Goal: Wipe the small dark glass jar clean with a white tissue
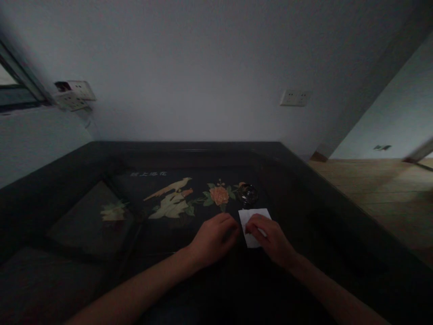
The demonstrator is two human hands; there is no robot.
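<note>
A small white sheet of paper (253, 217) lies on a dark lacquered table (304, 189) with a bird-and-flower inlay. My right hand (272, 239) rests on the sheet, fingers curled and pressing its left part. Just left of the sheet, my left hand (213, 239) has its fingers bent down near the paper's left edge; whether it touches the paper is hidden. A small dark glass dish (247, 193) stands just beyond the paper.
A white wall rises right behind the table, with a socket plate (295, 97) and a second socket (72, 94) at the left. Wooden floor (379, 194) opens to the right. A window edge shows at the far left.
</note>
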